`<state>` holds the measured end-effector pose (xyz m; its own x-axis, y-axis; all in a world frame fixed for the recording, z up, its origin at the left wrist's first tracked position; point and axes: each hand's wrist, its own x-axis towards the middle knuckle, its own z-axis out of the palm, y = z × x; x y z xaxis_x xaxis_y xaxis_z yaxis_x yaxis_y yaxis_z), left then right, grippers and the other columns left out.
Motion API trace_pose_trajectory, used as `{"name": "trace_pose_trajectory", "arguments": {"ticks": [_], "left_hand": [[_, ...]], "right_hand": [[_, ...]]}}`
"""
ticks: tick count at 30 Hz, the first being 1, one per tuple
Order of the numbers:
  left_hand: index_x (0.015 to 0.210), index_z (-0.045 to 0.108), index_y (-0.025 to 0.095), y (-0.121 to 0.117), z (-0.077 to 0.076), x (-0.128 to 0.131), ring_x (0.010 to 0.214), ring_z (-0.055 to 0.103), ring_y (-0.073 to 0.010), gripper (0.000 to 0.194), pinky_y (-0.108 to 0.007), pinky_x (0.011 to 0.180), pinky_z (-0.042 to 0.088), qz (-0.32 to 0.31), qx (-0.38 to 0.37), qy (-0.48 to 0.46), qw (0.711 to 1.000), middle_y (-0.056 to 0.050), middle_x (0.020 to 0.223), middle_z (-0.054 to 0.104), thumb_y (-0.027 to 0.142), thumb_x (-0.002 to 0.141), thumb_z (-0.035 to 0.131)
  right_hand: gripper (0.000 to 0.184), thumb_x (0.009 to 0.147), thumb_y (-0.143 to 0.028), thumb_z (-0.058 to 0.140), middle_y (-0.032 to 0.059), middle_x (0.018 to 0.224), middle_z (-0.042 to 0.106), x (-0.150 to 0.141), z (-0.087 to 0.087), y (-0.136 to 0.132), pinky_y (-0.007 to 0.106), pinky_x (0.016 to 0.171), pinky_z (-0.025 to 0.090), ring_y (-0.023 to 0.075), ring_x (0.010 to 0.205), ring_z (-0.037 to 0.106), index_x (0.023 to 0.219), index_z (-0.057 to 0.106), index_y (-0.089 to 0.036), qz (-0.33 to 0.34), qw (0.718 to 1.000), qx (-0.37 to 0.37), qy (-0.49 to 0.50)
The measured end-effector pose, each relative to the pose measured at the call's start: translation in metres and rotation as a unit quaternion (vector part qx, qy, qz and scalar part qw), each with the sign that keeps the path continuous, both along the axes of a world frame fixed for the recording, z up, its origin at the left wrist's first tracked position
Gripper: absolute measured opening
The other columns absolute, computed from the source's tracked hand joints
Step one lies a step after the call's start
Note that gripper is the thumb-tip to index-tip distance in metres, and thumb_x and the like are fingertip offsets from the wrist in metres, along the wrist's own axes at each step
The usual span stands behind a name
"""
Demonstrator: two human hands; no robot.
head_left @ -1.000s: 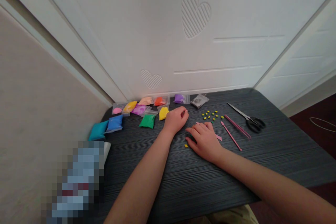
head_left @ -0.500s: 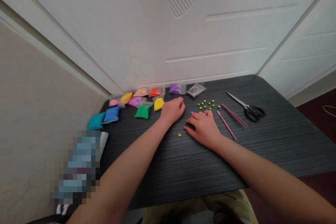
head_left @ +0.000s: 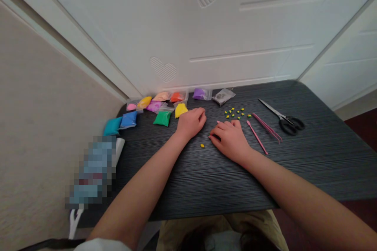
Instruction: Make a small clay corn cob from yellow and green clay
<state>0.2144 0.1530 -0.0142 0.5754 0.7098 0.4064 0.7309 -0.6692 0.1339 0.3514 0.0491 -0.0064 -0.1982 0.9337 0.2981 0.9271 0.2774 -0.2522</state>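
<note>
My left hand [head_left: 192, 122] rests on the dark table with its fingers curled into a loose fist. Whatever it may hold is hidden. To its right, my right hand [head_left: 229, 141] lies palm down, thumb and forefinger tips meeting in a pinch; anything between them is too small to make out. One small yellow piece [head_left: 202, 146] sits on the table between the hands, touching neither. Partly under the right fingers, the tip of a pink flat thing [head_left: 218, 122] shows. Beyond that hand lie several small yellow-and-green pieces [head_left: 233, 115] in loose rows.
Right of the hands lie a pink double-ended stick [head_left: 257, 137], pink tweezers [head_left: 266, 127] and black-handled scissors [head_left: 282, 119]. Bags of coloured clay, among them green [head_left: 162, 118], yellow [head_left: 180, 110] and purple [head_left: 200, 94], line the back left. A white panel [head_left: 235, 66] stands behind the table.
The view has shifted. My right thumb and forefinger have closed together; the green bit seen near their tips half a second ago no longer shows. My left hand stays curled.
</note>
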Motion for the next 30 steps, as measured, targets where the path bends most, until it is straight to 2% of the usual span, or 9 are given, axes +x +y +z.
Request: {"name": "trace_pose_trajectory", "arguments": {"ticks": [8,13,16,22,26,30], "left_hand": [[0.087,0.059,0.019,-0.009,-0.003,-0.02,0.059,0.056,-0.011,0.019,-0.022,0.059,0.038,-0.005,-0.02,-0.071,0.997,0.001,0.068,0.063,0.026,0.081,0.043],[0.08,0.059,0.018,-0.002,-0.002,-0.023,0.042,0.042,-0.0076,0.015,-0.021,0.047,0.03,0.021,-0.075,-0.14,0.987,0.005,0.049,0.048,0.027,0.077,0.047],[0.07,0.056,0.018,0.002,-0.001,-0.026,0.041,0.037,-0.0069,0.009,-0.021,0.045,0.027,0.029,-0.132,-0.209,0.969,0.007,0.045,0.04,0.023,0.073,0.049],[0.063,0.053,0.016,0.009,0.002,-0.029,0.039,0.031,-0.0057,0.008,-0.02,0.042,0.024,0.05,-0.229,-0.339,0.911,0.007,0.043,0.037,0.016,0.069,0.048],[0.062,0.055,0.016,0.011,0.003,-0.029,0.041,0.032,-0.006,0.009,-0.02,0.044,0.027,0.056,-0.242,-0.361,0.899,0.007,0.043,0.037,0.016,0.068,0.049],[0.062,0.056,0.016,0.012,0.004,-0.03,0.045,0.038,-0.0065,0.009,-0.02,0.046,0.03,0.048,-0.255,-0.36,0.896,0.006,0.048,0.044,0.016,0.068,0.049]], "right_hand": [[0.02,0.081,-0.038,0.048,0.0015,0.089,0.064,0.002,-0.001,0.004,0.038,0.081,0.021,0.0201,0.094,0.049,0.083,0.061,-0.023,0.011,0.999,-0.041,0.022],[0.02,0.082,-0.033,0.046,0.0014,0.094,0.064,0.005,0.004,0.004,0.038,0.082,0.023,0.0193,0.093,0.049,0.093,0.06,-0.024,0.013,0.997,-0.067,0.041],[0.021,0.082,-0.026,0.044,0.001,0.092,0.063,0.006,0.006,0.003,0.038,0.08,0.024,0.018,0.087,0.05,0.095,0.06,-0.024,0.015,0.996,-0.078,0.042],[0.022,0.081,-0.022,0.044,0.0001,0.087,0.063,0.006,0.006,0.003,0.038,0.079,0.024,0.0172,0.083,0.049,0.096,0.061,-0.024,0.046,0.994,-0.091,0.034],[0.021,0.081,-0.021,0.045,0.0001,0.086,0.063,0.006,0.007,0.003,0.038,0.079,0.023,0.0169,0.082,0.049,0.092,0.062,-0.024,0.051,0.994,-0.092,0.041],[0.021,0.081,-0.021,0.044,0.0007,0.086,0.064,0.005,0.007,0.004,0.037,0.079,0.023,0.0165,0.081,0.049,0.091,0.062,-0.022,0.046,0.994,-0.089,0.047]]}}
